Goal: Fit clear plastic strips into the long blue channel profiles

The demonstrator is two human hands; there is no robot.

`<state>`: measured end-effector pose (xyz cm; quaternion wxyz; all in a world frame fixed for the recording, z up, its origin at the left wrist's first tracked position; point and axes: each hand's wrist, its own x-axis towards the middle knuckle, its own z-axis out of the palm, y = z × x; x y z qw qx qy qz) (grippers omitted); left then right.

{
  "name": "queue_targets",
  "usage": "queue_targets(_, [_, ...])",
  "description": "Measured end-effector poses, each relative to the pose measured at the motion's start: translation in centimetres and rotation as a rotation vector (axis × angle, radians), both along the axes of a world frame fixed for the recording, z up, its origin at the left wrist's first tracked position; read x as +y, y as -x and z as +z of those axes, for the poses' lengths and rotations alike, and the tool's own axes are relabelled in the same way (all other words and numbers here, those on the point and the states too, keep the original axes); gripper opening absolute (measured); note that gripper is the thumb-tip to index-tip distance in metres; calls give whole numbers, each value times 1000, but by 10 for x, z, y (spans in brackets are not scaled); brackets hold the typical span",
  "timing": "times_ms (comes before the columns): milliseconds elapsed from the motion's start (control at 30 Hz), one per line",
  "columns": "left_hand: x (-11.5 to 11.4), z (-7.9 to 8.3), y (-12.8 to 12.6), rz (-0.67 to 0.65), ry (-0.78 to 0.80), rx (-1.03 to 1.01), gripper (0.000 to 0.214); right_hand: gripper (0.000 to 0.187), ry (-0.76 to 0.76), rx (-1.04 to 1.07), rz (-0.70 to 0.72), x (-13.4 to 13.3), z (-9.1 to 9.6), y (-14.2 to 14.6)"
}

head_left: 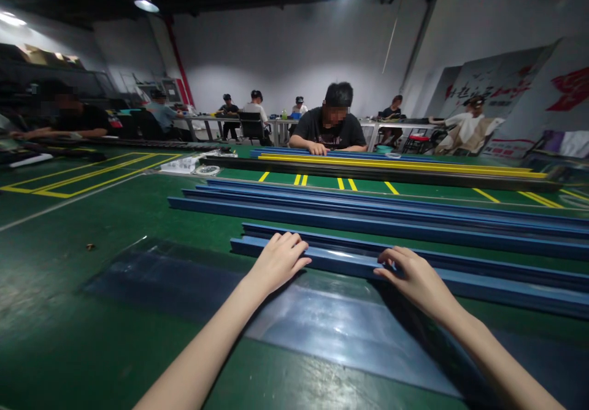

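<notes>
Both my hands rest on the nearest long blue profile strip (pixel 483 281), which lies across a green floor. My left hand (pixel 277 263) lies palm down over the strip's left end, fingers together and bent over its far edge. My right hand (pixel 411 275) is further right, fingers curled onto the strip's top edge. A clear plastic film (pixel 322 324) spreads flat on the floor under my forearms and reaches up to the strip.
Several more blue strips (pixel 368 210) lie parallel behind the near one. Beyond them are yellow and black strips (pixel 396 167), where a seated person (pixel 330 129) in black works. Other people sit at tables (pixel 216 118) at the back. Yellow floor lines (pixel 87 177) mark the left.
</notes>
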<state>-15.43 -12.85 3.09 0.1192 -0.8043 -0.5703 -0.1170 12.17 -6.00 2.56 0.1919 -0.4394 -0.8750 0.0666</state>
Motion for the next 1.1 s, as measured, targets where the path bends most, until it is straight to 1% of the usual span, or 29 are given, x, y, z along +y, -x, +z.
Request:
queue_targets(133, [10, 3, -36, -88, 22, 37, 20, 13, -38, 40, -6, 0, -5, 2])
queue_targets(233, [17, 9, -56, -119, 21, 45, 19, 11, -55, 31, -14, 1, -5, 4])
queue_targets(333, [22, 13, -71, -132, 28, 38, 18, 10, -63, 17, -14, 0, -4, 6])
queue_targets(467, [26, 13, -81, -140, 25, 42, 18, 10, -91, 17, -11, -1, -4, 8])
queue_targets(600, [28, 9, -80, -98, 16, 66, 15, 10, -90, 11, -15, -3, -4, 18])
queue_targets(800, [26, 8, -62, -20, -21, 120, 8, 8, -108, 11, -33, -4, -4, 42])
queue_targets(933, [21, 6, -49, -7, -63, 169, 6, 7, -88, 9, 8, -4, -3, 55])
queue_targets(1033, [18, 5, -39, 23, -77, 181, 7, 4, -57, 43, 77, -6, -3, 58])
queue_targets(1100, [16, 5, -31, 54, -85, 180, 7, 10, -61, 71, 104, -7, -3, 54])
